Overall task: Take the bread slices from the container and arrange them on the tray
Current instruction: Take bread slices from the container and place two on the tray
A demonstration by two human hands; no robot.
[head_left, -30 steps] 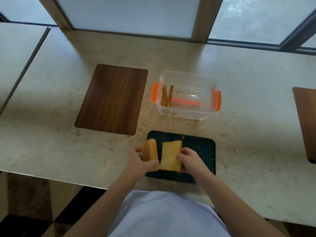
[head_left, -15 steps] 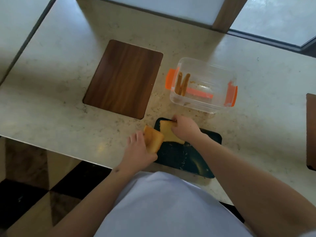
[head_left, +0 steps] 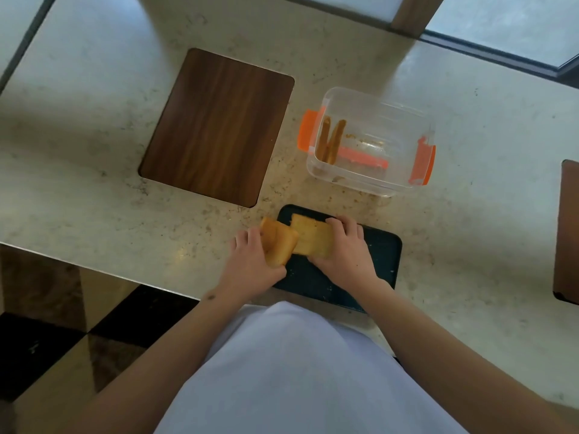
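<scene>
A dark green tray (head_left: 380, 260) lies at the near edge of the stone counter. My right hand (head_left: 344, 250) presses a golden bread slice (head_left: 313, 238) flat onto the tray's far left corner. My left hand (head_left: 250, 261) grips a small stack of slices (head_left: 277, 244) that hangs over the tray's left rim. Behind the tray stands a clear container (head_left: 371, 142) with orange clips; two slices (head_left: 330, 140) lean upright at its left end.
A dark wooden board (head_left: 216, 126) lies to the left of the container. Another wooden board (head_left: 567, 230) shows at the right edge. The counter's near edge drops to a checkered floor (head_left: 56, 349) at the lower left. A window frame runs along the back.
The camera view has shifted. My right hand first slid a slice toward the tray's far left corner and now holds it flat there. My left hand keeps its stack at the tray's left rim.
</scene>
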